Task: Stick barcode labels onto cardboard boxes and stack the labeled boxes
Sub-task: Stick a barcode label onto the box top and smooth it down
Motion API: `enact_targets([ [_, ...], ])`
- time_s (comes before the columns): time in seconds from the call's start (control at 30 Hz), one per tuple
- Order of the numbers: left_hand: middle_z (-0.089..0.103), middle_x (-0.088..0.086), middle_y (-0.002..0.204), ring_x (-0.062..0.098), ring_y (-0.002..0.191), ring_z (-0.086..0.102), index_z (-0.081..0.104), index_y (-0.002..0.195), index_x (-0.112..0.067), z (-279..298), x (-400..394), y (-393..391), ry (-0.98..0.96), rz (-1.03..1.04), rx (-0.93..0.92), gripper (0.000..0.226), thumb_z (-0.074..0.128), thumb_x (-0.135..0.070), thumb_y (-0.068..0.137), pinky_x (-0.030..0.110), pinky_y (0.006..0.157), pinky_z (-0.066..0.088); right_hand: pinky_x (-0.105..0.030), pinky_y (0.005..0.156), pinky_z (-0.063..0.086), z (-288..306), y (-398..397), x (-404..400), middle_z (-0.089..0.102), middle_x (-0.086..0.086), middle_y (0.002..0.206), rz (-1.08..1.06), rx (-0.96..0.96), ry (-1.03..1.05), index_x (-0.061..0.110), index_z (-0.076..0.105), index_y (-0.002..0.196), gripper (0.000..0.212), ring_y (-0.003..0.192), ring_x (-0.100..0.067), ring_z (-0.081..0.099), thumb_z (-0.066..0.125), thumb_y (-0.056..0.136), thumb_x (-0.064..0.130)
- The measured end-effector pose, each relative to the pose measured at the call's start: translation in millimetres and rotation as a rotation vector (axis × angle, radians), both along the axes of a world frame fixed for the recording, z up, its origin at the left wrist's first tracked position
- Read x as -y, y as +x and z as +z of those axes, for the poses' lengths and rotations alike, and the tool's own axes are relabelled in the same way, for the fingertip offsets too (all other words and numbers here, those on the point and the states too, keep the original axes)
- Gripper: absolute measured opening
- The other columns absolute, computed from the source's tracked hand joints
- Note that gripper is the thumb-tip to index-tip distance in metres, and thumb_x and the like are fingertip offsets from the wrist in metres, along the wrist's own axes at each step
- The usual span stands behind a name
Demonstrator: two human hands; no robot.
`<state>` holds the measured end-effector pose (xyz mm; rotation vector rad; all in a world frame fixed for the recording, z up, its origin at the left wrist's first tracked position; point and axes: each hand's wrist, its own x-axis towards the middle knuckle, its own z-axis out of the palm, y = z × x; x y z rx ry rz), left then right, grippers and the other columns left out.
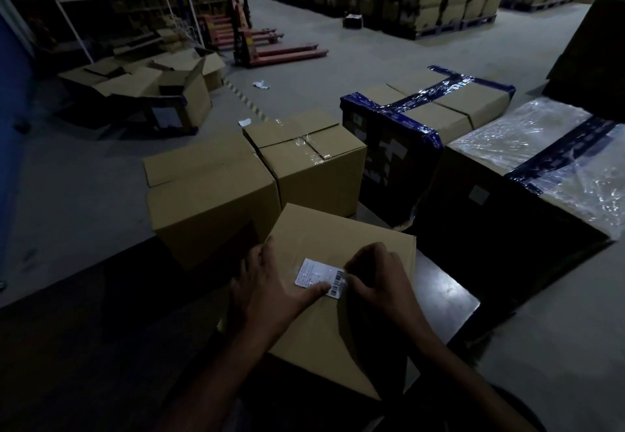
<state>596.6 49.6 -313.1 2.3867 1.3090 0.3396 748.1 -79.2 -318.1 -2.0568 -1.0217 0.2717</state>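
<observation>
Now the barcode label (319, 277) is being pressed onto the top of the nearest cardboard box (341, 299), close to its middle. The left hand (267, 291) lies flat, its thumb laid across the label's near edge; the right hand (378, 277) has its fingers curled at the barcode end, though whether that edge is pinched or only rubbed cannot be told. A firm stroke outward from the thumb is called for, so that no bubble or lifted corner is left. Two plain boxes (257, 174) are set just beyond, touching one another, with blue-taped cartons (429, 110) to the right. A pallet jack (270, 49) is parked well apart.
</observation>
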Motion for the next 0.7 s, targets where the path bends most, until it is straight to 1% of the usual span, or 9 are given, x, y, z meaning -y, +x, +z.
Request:
enact_targets([
  [0.07, 0.023, 0.003, 0.159, 0.024, 0.143, 0.027, 0.009, 0.156, -0.026, 0, -1, -1, -0.009, -0.012, 0.011, 0.132, 0.057, -0.095, 0.054, 0.044, 0.114, 0.027, -0.031, 0.080, 0.053, 0, -9, 2, 0.046, 0.018, 0.095, -0.041, 0.040, 0.001, 0.033, 0.047, 0.093, 0.032, 0.092, -0.007, 0.053, 0.073, 0.081, 0.019],
  [0.1, 0.021, 0.002, 0.159, 0.023, 0.144, 0.026, 0.007, 0.156, -0.027, 0, -1, -2, -0.018, -0.024, 0.013, 0.132, 0.058, -0.094, 0.054, 0.044, 0.114, 0.027, -0.030, 0.079, 0.053, 0, -13, 3, 0.041, 0.020, 0.093, -0.058, 0.079, 0.002, 0.034, 0.047, 0.092, 0.031, 0.090, -0.007, 0.053, 0.072, 0.081, 0.019],
  [0.2, 0.014, -0.001, 0.162, 0.022, 0.146, 0.022, 0.001, 0.156, -0.031, 0, -3, -7, -0.061, -0.072, 0.012, 0.138, 0.059, -0.096, 0.049, 0.046, 0.115, 0.025, -0.030, 0.073, 0.048, 2, -25, 6, 0.034, 0.021, 0.088, -0.036, 0.178, -0.017, 0.030, 0.046, 0.091, 0.027, 0.087, -0.011, 0.048, 0.070, 0.082, 0.023],
  [0.3, 0.014, -0.002, 0.162, 0.022, 0.146, 0.023, 0.001, 0.156, -0.033, 1, -3, -9, -0.068, -0.082, 0.018, 0.143, 0.055, -0.101, 0.042, 0.046, 0.115, 0.026, -0.026, 0.068, 0.035, 3, -26, 3, 0.037, 0.019, 0.083, -0.013, 0.247, -0.048, 0.029, 0.041, 0.087, 0.029, 0.088, -0.012, 0.040, 0.069, 0.081, 0.029],
  [0.33, 0.015, -0.002, 0.162, 0.022, 0.145, 0.024, 0.002, 0.156, -0.033, 1, -3, -9, -0.066, -0.076, 0.020, 0.143, 0.054, -0.102, 0.041, 0.046, 0.115, 0.026, -0.025, 0.068, 0.032, 1, -25, 1, 0.040, 0.017, 0.082, -0.016, 0.241, -0.060, 0.029, 0.040, 0.085, 0.030, 0.087, -0.011, 0.037, 0.070, 0.080, 0.031],
  [0.43, 0.018, -0.002, 0.161, 0.021, 0.144, 0.025, 0.004, 0.155, -0.032, 1, -2, -8, -0.051, -0.066, 0.032, 0.142, 0.054, -0.102, 0.042, 0.045, 0.114, 0.026, -0.026, 0.067, 0.029, -1, -18, -5, 0.045, 0.014, 0.081, -0.028, 0.136, -0.087, 0.028, 0.042, 0.083, 0.031, 0.084, -0.010, 0.036, 0.072, 0.076, 0.033],
  [0.57, 0.017, -0.002, 0.161, 0.022, 0.145, 0.025, 0.002, 0.154, -0.034, -1, -3, -8, -0.067, -0.062, 0.036, 0.141, 0.056, -0.100, 0.041, 0.047, 0.115, 0.029, -0.028, 0.065, 0.036, 3, -6, -9, 0.051, 0.013, 0.079, -0.003, 0.035, -0.062, 0.032, 0.042, 0.080, 0.034, 0.085, -0.015, 0.047, 0.075, 0.073, 0.026],
  [0.63, 0.016, -0.002, 0.162, 0.022, 0.146, 0.023, 0.001, 0.155, -0.034, -1, -3, -7, -0.068, -0.067, 0.034, 0.141, 0.058, -0.099, 0.043, 0.046, 0.115, 0.027, -0.030, 0.068, 0.040, 3, -7, -7, 0.048, 0.017, 0.081, -0.008, 0.025, -0.041, 0.031, 0.042, 0.083, 0.035, 0.088, -0.015, 0.045, 0.075, 0.075, 0.023],
  [0.7, 0.016, -0.001, 0.162, 0.021, 0.146, 0.022, 0.002, 0.156, -0.033, 0, -2, -8, -0.059, -0.068, 0.032, 0.141, 0.058, -0.098, 0.044, 0.046, 0.116, 0.027, -0.028, 0.073, 0.043, 3, -16, -2, 0.041, 0.023, 0.086, -0.042, 0.080, -0.015, 0.027, 0.046, 0.092, 0.033, 0.092, -0.012, 0.043, 0.075, 0.076, 0.024],
])
